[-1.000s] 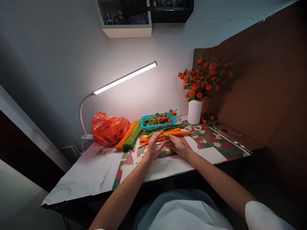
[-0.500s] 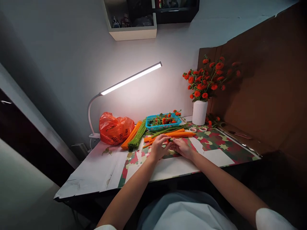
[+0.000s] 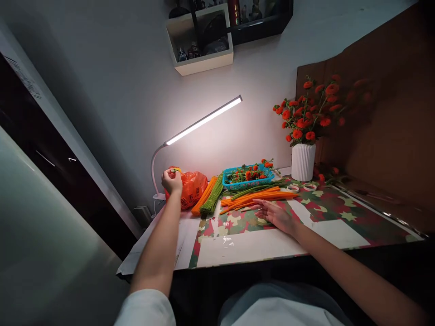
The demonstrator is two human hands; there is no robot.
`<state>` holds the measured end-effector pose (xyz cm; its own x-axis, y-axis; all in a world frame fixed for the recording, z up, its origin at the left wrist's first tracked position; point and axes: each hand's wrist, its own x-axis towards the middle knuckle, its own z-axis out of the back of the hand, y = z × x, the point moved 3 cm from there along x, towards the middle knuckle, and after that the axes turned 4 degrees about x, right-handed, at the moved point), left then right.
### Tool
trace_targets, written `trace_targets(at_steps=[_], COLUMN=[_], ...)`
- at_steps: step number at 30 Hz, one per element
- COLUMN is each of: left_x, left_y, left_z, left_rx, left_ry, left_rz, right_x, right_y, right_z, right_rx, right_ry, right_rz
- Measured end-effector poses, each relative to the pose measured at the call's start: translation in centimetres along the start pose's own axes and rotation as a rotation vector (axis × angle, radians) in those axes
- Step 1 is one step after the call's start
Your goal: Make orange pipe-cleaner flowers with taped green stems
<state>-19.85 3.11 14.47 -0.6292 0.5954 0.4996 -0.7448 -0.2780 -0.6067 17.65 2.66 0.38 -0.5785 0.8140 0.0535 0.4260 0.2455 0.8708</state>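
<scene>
My left hand [image 3: 172, 182] is raised at the top left of the red plastic bag [image 3: 193, 188], its fingers closed around something small, yellow and green. Over the patterned table cover [image 3: 234, 222], my right hand [image 3: 276, 213] hovers with its fingers apart and nothing visible in them. Just behind it lie loose orange stems [image 3: 261, 197]. A bundle of orange stems [image 3: 204, 195] and a bundle of green stems [image 3: 212, 199] lean beside the bag. Behind them, a blue basket [image 3: 231, 185] holds green stems with small red flowers.
A lit lamp [image 3: 204, 121] arches over the table's back. At the back right stands a white ribbed vase [image 3: 303, 163] of red flowers. Two tape rolls [image 3: 309, 186] lie before it. Brown cardboard [image 3: 384, 136] stands along the right side.
My hands have parted. My left hand has moved left and up to the red bag, while my right hand has opened over the table. The view has shifted left.
</scene>
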Motion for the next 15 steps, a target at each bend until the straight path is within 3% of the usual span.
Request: trace_targets(at_steps=[1,4,8,11,15], left_x=[1.0,2.6,3.3,3.6,1.1], left_y=[0.7,2.1,2.5,1.9,-2.0], left_z=[0.2,0.2,-0.3,-0.6,-0.7], left_rx=[0.204,0.307,0.390,0.401,0.295], left_ry=[0.128,0.341,0.412,0.385,0.112], left_rz=[-0.029,-0.054,-0.071,-0.151,-0.465], right_x=[0.0,0.1,0.1,0.0,-0.1], right_y=[0.0,0.0,-0.1,0.0,0.2], right_z=[0.0,0.0,0.1,0.0,-0.3], right_rx=[0.001,-0.003,-0.015,-0.028,-0.026], right_ry=[-0.004,-0.010,-0.007,0.004,0.018], right_rz=[-0.001,0.003,0.010,0.028,0.054])
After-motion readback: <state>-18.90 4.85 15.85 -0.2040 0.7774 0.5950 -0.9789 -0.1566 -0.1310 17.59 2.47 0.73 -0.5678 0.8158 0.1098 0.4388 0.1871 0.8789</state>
